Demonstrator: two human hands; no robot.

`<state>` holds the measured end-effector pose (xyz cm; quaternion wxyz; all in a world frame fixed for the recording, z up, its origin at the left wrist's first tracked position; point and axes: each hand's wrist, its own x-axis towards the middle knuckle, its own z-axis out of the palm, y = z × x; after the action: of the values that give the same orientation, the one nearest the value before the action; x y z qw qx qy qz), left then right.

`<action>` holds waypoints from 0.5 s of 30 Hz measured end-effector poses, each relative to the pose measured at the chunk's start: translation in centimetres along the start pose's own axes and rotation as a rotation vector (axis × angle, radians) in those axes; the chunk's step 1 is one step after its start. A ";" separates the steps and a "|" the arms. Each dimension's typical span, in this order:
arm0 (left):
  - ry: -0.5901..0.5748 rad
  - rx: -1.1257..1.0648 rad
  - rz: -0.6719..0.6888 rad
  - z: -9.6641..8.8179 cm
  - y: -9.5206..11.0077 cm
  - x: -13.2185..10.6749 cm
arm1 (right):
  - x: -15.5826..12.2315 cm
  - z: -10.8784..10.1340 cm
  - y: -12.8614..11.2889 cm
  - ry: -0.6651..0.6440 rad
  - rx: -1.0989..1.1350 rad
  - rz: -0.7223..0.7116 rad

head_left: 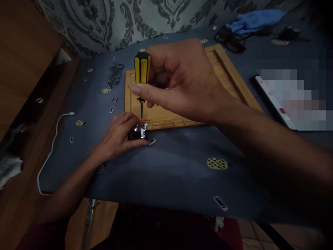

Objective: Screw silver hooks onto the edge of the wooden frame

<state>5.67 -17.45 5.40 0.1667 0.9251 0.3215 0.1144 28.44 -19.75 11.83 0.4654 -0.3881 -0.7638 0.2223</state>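
Observation:
In my right hand (pixel 182 80) is a screwdriver (pixel 142 69) with a yellow and black handle, gripped between thumb and fingers. Its shaft points down above the near left corner of a wooden board (pixel 132 100). My left hand (pixel 118 133) is curled around a shiny rounded metal piece (pixel 137 132) at that same corner, and part of it is hidden by the fingers. The screwdriver tip appears to be a little above this piece; contact cannot be made out. A row of small dark holes runs along the board's near edge.
Several metal hooks or rings (pixel 116 74) lie in a pile left of the board, with small screws (pixel 114 100) nearby. A white cable (pixel 56 139) runs along the left side. Sunglasses (pixel 231 40), a blue cloth (pixel 256 21) and a partly blurred phone or tablet (pixel 274 100) lie to the right.

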 end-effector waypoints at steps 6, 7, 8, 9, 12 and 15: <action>-0.015 0.005 -0.006 0.0 0.0 0.0 | -0.1 0.3 0.3 -0.034 0.022 0.017; -0.010 -0.002 -0.004 0.0 0.0 0.0 | -0.1 0.3 0.2 -0.033 0.023 0.027; -0.004 -0.008 -0.001 0.0 0.0 0.0 | -0.1 0.3 0.2 -0.032 0.022 0.039; 0.002 -0.014 0.003 0.0 0.0 -0.1 | -0.1 0.3 0.2 -0.027 0.020 0.044; 0.012 -0.043 0.016 0.0 0.0 -0.1 | -0.2 0.3 0.4 -0.034 0.011 0.035; 0.017 -0.072 0.021 -0.2 -0.1 -0.1 | -0.2 0.3 0.8 -0.046 0.011 0.037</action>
<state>5.48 -17.44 5.50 0.1961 0.9207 0.3089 0.1355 28.54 -19.41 10.97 0.4457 -0.3944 -0.7658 0.2437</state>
